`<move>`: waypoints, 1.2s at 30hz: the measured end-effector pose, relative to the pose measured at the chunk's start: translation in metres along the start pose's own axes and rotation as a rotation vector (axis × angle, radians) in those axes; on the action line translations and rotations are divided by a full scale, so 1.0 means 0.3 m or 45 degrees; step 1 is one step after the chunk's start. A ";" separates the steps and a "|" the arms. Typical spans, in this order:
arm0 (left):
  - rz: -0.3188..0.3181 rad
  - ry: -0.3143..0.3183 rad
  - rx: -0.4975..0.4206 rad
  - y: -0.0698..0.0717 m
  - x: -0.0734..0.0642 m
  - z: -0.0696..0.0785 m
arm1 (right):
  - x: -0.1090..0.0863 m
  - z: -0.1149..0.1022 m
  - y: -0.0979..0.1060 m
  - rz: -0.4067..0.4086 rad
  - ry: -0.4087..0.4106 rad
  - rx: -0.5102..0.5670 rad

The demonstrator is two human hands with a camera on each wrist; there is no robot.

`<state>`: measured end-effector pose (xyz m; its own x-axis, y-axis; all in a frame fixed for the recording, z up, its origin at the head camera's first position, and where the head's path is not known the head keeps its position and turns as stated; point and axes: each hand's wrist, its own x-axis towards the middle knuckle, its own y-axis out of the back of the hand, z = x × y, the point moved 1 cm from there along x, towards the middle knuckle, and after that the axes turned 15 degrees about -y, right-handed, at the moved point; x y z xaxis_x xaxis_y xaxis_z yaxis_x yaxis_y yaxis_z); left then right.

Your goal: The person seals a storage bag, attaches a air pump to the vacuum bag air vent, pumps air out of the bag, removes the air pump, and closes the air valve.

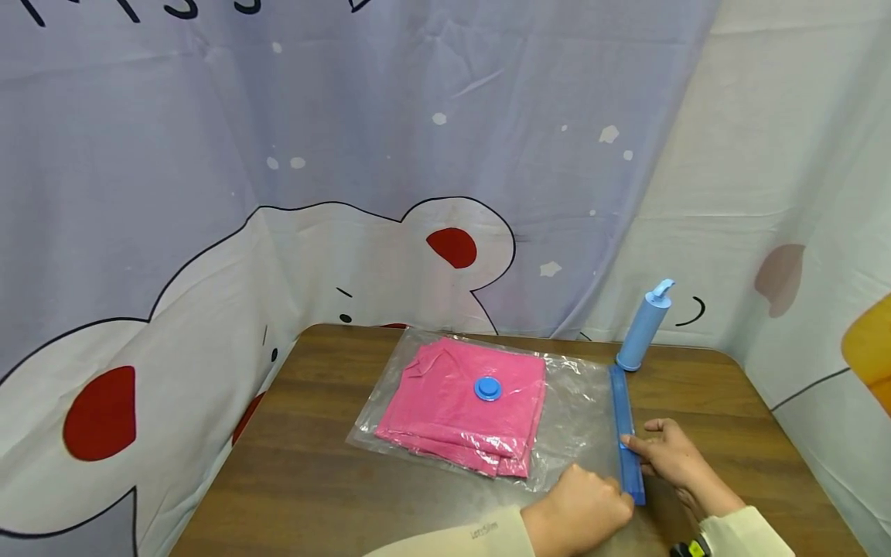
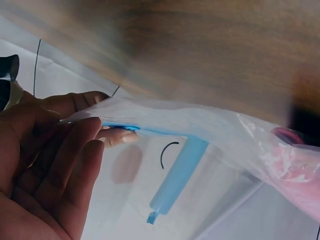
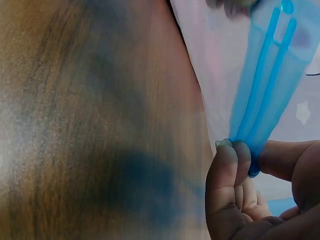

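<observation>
A clear vacuum storage bag (image 1: 578, 410) lies on the table with a folded pink garment (image 1: 459, 402) inside. On its upper face sits a round blue valve (image 1: 487, 388). Down the bag's right side runs a blue zip seal (image 1: 622, 402). My left hand (image 1: 581, 510) grips the bag's edge near the front right corner, its fingers (image 2: 82, 175) curled at the clear film in the left wrist view. Farther up the seal, my right hand (image 1: 671, 460) pinches the blue strip between thumb and fingers. Two blue ridges (image 3: 262, 85) lead to that pinch in the right wrist view.
A light blue hand pump (image 1: 643, 329) stands upright at the back right of the wooden table (image 1: 299, 464), close to the seal's far end. Behind the table hangs a printed curtain (image 1: 348, 139), which also runs along both sides.
</observation>
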<state>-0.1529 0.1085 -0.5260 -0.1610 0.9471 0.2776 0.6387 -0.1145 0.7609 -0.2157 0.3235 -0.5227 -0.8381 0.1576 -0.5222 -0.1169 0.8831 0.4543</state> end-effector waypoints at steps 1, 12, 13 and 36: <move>0.007 -0.005 -0.003 0.004 -0.004 -0.001 | 0.001 0.000 0.000 0.003 0.001 -0.007; 0.041 -0.033 -0.043 0.028 -0.038 -0.011 | 0.015 -0.009 -0.002 0.009 0.013 0.021; 0.038 -0.038 -0.049 0.030 -0.042 -0.012 | 0.017 -0.009 -0.002 0.010 0.013 0.025; 0.088 -0.075 -0.082 0.041 -0.079 -0.024 | 0.035 -0.019 0.000 0.035 0.021 0.081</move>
<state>-0.1466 0.0824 -0.5190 -0.0722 0.9520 0.2973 0.5965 -0.1977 0.7779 -0.2276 0.3226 -0.5240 -0.8495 0.1750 -0.4978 -0.0602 0.9052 0.4208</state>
